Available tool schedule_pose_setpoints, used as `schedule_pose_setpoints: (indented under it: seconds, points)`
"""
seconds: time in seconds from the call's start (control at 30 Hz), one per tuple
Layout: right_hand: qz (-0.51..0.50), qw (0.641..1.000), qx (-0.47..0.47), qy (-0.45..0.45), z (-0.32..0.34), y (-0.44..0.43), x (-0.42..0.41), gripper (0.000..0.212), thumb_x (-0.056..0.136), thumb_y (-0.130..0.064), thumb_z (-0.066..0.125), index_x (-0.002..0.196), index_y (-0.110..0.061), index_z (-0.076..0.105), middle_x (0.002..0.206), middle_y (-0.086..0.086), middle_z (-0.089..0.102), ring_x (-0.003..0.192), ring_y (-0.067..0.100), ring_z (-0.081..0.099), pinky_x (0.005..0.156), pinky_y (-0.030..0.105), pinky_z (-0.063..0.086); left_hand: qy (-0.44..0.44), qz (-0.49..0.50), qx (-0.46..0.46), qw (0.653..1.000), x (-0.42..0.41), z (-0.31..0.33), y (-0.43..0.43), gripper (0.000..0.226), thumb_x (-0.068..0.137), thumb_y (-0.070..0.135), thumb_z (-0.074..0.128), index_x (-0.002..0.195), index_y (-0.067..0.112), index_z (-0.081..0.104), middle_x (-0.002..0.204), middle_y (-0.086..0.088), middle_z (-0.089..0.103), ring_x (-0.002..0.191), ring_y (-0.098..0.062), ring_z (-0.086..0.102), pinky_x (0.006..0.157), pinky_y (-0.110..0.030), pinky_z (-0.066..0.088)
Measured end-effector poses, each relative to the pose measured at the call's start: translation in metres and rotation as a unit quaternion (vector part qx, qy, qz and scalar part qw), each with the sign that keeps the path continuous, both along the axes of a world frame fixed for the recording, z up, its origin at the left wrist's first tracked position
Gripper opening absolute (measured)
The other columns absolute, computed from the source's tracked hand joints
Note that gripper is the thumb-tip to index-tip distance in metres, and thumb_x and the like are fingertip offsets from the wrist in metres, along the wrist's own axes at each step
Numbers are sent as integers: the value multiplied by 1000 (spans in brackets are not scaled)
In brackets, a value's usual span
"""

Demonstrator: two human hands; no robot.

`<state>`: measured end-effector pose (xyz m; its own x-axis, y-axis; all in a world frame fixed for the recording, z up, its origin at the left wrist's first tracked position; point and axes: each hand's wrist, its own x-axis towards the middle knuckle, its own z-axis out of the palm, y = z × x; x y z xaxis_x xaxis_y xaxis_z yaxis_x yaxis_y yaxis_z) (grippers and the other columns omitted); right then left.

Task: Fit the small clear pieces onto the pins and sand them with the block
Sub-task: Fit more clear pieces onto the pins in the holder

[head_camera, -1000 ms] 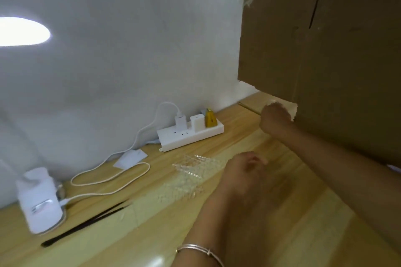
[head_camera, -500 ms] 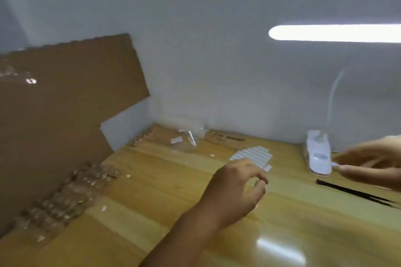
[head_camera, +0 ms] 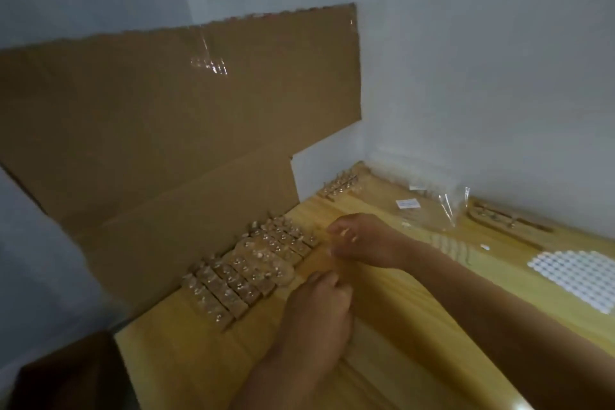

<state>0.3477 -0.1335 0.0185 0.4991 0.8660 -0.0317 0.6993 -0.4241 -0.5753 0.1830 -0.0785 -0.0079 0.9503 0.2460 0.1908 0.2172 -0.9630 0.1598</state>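
From the head view, both my hands have come in to the pin strips [head_camera: 239,280], the rows of short wooden bars standing on the table [head_camera: 382,359]. Half a second ago my right hand was stretched far out to the right of them, near the lamp, with its fingers straight. My left hand was waiting mid-table, and my gaze was wider. I am now looking down at the strips.

My right hand [head_camera: 366,243] sits at the far right end of the strips, with its fingers [head_camera: 346,235] curled in and their tips drawn together. They may be pinching something tiny, but with the blur I cannot tell. My left hand [head_camera: 319,313] is just right of the strips' near end. Its fingers [head_camera: 329,286] are curled too, and I cannot tell whether they hold anything.

The small clear pieces [head_camera: 263,255] show only as glints on top of many pins, so I judge a good part of the rack is already loaded. Directly behind the strips leans a cardboard sheet [head_camera: 159,130]. Beyond them, in the corner, stands a second cluster of pins [head_camera: 342,183]. To their right lies a clear plastic bag [head_camera: 439,206], and further right a sheet of small white squares [head_camera: 579,280].

I take the shift to mean I am back at fitting pieces. The sanding block is not in view, so sanding looks some way off.
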Motion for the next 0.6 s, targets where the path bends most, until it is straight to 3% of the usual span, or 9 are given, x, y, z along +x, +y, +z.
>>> schedule_pose_setpoints:
  seconds: [0.17,0.27,0.33,0.47,0.6]
  points:
    - [-15,997,66,46,-19,32,12,30,80,-18,84,106,-5,76,96,5,70,85,10,57,66,7,39,-27,6,-20,999,5,1,12,21,98,22,44,104,22,64,106,3,62,102,-16,58,85,-30,44]
    - [-14,998,58,27,-24,41,18,27,79,-17,85,102,-6,78,89,2,69,77,7,58,62,4,40,-54,16,-46,997,7,0,14,20,96,26,44,99,22,64,99,6,63,94,-15,60,79,-29,45]
    - [-16,999,51,0,-27,47,19,21,80,-12,81,99,-4,77,88,3,69,76,9,60,64,10,45,-67,24,-64,995,7,-1,15,18,95,27,45,95,23,63,94,6,62,89,-13,60,74,-27,43]
    - [-58,996,11,-61,-20,45,14,20,78,-13,76,94,-1,74,96,12,72,88,25,65,77,36,54,-67,25,-63,995,8,-3,17,19,93,30,46,88,21,62,86,5,62,81,-13,60,73,-31,47]
    - [-101,990,20,-101,8,-15,19,21,78,-18,79,93,-3,74,92,5,71,83,18,63,73,29,51,-97,38,-123,987,8,3,17,14,90,28,58,90,22,71,81,7,70,76,-11,66,70,-33,53]
